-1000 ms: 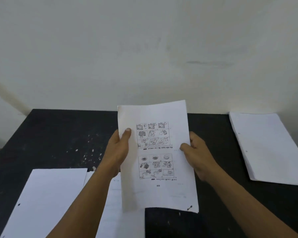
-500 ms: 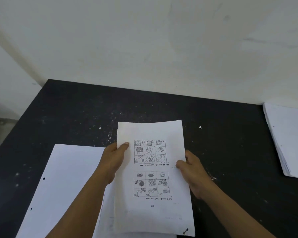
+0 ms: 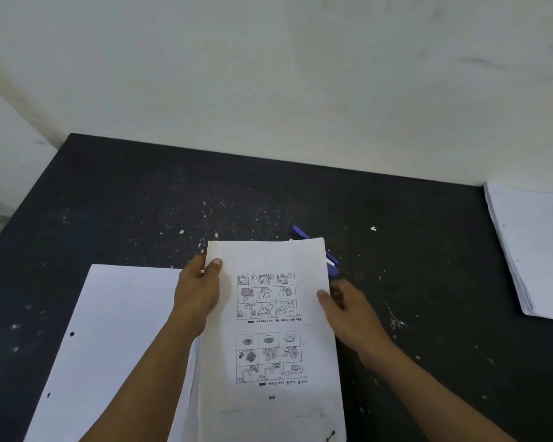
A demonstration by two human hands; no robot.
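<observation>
**Q:** What is the largest element, and what room does it offer?
**A:** The black table (image 3: 134, 199), speckled white, stands against a pale wall (image 3: 268, 74). Its far edge meets the wall and its left edge runs diagonally toward the viewer. The far and middle zones lie bare.

**Q:** Which papers bound the working area?
**A:** A thick stack (image 3: 537, 250) lies at the right, well apart from the hands. Punched sheets (image 3: 118, 330) lie at the near left, with holes along their left margin.

**Q:** Where is the item being handled?
**A:** The printed sheets (image 3: 268, 346), which bear two grids of small drawings, sit centre-near. Their lower-left part overlaps the punched sheets. Whether they rest on the table or hang just above it cannot be told.

**Q:** How do the hands stand?
**A:** They are apart, one at each long edge. The left hand (image 3: 198, 295) pinches the left edge near the top corner, thumb on the printed face. The right hand (image 3: 348, 311) pinches the right edge at mid-height, thumb on the paper and fingers curled behind.

**Q:** Which step is this, and what does the next move call for?
**A:** Probably squaring the set for fastening. A blue stapler (image 3: 300, 233) lies just beyond the top right corner, partly hidden by the sheets. One hand would need to keep the set aligned while the other lets go and takes the stapler. The bare table to the right gives room for that, whereas a move to the left could drag the punched sheets.
</observation>
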